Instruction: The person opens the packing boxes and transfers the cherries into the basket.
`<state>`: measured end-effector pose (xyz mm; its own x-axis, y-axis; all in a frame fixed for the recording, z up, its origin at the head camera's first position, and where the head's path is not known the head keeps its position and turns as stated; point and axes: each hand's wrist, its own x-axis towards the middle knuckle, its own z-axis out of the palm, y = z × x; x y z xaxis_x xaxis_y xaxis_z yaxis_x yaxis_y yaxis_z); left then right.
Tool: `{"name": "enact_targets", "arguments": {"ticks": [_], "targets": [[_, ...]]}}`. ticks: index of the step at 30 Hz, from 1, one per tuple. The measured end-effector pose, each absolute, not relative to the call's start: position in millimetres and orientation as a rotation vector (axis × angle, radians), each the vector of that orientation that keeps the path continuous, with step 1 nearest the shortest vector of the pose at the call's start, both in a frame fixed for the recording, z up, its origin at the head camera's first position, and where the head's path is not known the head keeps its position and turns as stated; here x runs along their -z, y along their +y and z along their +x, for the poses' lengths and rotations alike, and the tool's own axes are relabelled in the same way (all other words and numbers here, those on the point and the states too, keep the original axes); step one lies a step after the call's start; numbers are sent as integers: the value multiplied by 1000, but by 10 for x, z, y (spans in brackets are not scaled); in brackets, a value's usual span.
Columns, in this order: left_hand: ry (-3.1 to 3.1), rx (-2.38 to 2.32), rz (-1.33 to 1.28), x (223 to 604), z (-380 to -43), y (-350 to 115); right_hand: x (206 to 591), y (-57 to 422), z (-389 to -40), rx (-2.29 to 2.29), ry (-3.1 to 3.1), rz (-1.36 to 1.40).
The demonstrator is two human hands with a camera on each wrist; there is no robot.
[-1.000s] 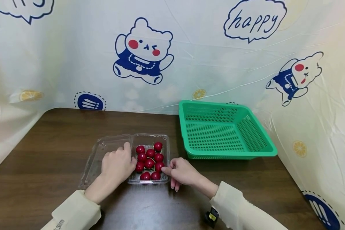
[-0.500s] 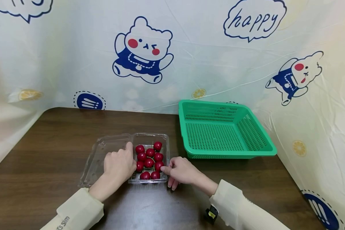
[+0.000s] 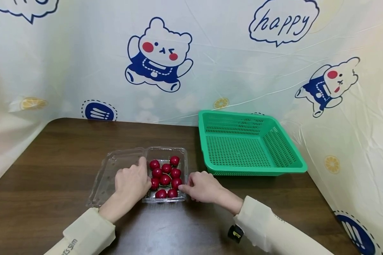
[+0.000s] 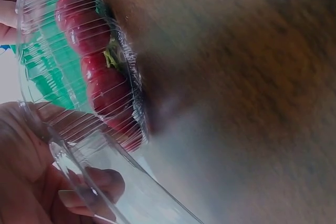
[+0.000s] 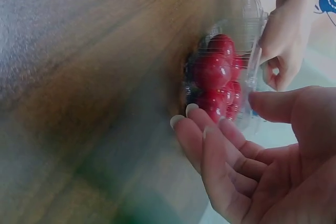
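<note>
A clear plastic clamshell box (image 3: 164,200) stands on the table with its lid (image 3: 103,184) folded out flat to the left. Several dark red cherries (image 3: 165,180) lie inside, some with green stems. At the hinge side my left hand (image 3: 131,182) holds the box's edge, thumb toward the cherries. In the left wrist view, fingers (image 4: 107,182) of that hand show through the clear lid. My right hand (image 3: 204,187) grips the opposite side, its thumb (image 5: 270,106) at the rim and its curled fingers (image 5: 215,156) low against the outer wall.
A green perforated basket (image 3: 242,152) stands behind and to the right of the box, with nothing seen in it. The dark wooden table (image 3: 67,148) ends at a patterned curtain (image 3: 210,53) at the back and the right.
The fingers of my right hand have drawn in under its palm at the box's right side. My left hand has shifted slightly right. The box and cherries stay in place.
</note>
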<state>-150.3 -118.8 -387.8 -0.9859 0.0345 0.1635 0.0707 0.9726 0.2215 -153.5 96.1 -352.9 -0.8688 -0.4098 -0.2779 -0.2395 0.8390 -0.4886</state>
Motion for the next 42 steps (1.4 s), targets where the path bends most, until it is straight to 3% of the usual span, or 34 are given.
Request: {"name": "enact_targets", "arguments": {"ticks": [7,13,23,42], "targets": [[-2947,350,-71,3877,-1495,-1180,3410,933,-1522,591,2733,-581],[-2959,314,-72,3889,-1502,-1171,3262,884,-1557,533,2721,-854],[-2967,257,-84,3864,-1494,-1161,3061,737,-1817,308,2774,-1142],[-3003,341,-125,3869,-1521,-1208,3524,431,-2200,-344,2830,-1234]]}}
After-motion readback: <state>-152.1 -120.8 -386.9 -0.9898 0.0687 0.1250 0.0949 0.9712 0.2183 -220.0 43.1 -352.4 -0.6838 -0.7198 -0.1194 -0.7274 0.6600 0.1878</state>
